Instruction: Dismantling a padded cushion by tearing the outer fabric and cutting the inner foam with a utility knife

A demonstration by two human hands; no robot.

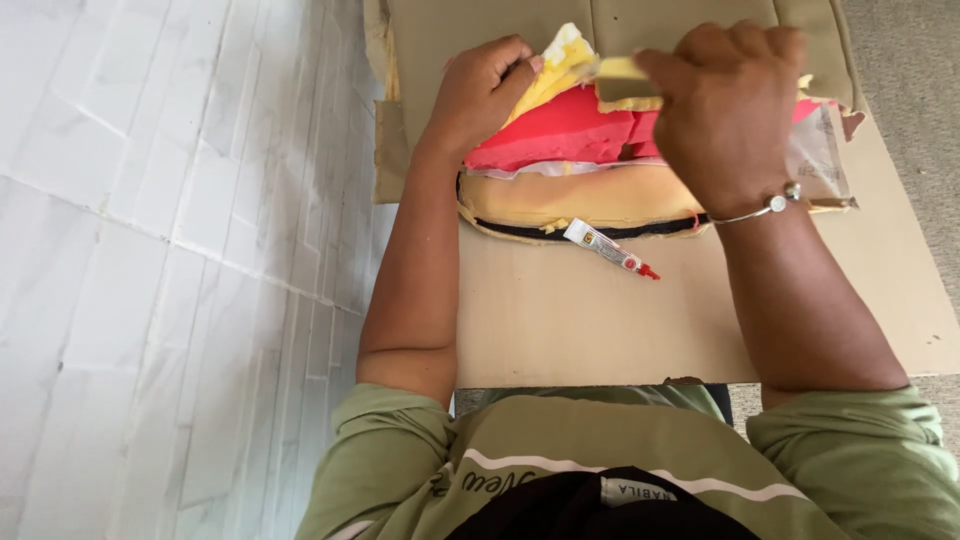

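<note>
Count: one cushion with tan cover opened, one red foam piece and one yellow foam piece showing inside; one small glue tube with red cap; one clear plastic bag at right. All lie on a brown cardboard sheet on the floor; white tiled wall at left, grey carpet at right. Left hand curled, gripping the yellow foam at the far side. Right hand closed in a fist around a tan cover flap, wrist wearing one silver bangle.
</note>
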